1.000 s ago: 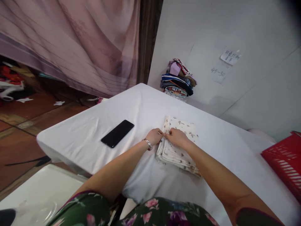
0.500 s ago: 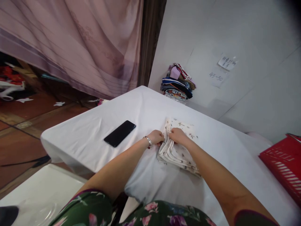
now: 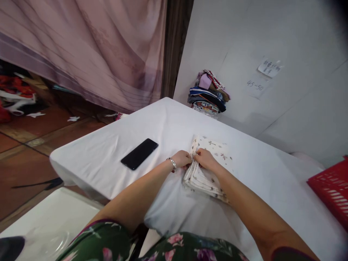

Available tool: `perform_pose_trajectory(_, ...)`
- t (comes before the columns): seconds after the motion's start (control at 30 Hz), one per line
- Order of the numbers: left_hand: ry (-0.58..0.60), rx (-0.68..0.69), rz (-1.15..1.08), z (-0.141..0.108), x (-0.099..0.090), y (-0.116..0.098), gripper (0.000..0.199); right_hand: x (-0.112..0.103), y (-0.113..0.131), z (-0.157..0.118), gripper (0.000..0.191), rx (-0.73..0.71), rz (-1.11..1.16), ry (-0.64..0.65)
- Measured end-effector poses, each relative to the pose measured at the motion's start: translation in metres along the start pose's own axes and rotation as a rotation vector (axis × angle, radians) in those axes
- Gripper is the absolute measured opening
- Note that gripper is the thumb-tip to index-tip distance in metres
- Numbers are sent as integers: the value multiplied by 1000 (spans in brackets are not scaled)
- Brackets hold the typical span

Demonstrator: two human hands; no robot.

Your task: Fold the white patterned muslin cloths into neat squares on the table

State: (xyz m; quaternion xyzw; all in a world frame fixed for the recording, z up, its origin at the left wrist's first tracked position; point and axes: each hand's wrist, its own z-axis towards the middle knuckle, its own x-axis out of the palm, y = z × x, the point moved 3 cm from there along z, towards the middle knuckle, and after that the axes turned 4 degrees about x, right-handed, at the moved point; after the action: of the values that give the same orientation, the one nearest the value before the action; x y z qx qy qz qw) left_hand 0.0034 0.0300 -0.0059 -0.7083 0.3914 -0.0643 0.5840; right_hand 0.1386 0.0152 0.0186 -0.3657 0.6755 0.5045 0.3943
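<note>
A folded cream cloth (image 3: 208, 181) with a small brown print lies in several layers on the white-covered table (image 3: 152, 125). Its left folded edge is pinched by my left hand (image 3: 182, 158), which wears a bracelet at the wrist. Close beside it, my right hand (image 3: 204, 158) reaches over the cloth and grips the same edge, fingers closed. The fingertips of both hands almost meet, and part of the layers is hidden behind them. To the left of my left hand lies a black phone (image 3: 139, 154), flat on the table.
At the table's far side, against the wall, stands a pile of folded clothes (image 3: 208, 94). A red plastic basket (image 3: 333, 188) is at the right edge. A white chair seat (image 3: 49, 221) is at lower left. Pink curtain (image 3: 116, 47) hangs behind the table.
My left hand has moved slightly right, closer to my right hand, along the cloth's edge. The layers are pressed a little closer there. The view has shifted slightly.
</note>
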Motion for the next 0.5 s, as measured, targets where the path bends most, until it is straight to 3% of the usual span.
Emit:
perform_pose_trajectory(0.13, 52, -15, -39, -4, -2, -5, 11, 2, -5, -3, 14, 86, 261, 123)
perform_pose_trajectory(0.37, 133, 15, -55, -6, -5, -7, 35, -6, -7, -21, 18, 106, 618, 290)
perform_pose_trajectory(0.5, 114, 40, 12, -6, -1, -5, 39, -5, -18, -47, 29, 11, 615, 162)
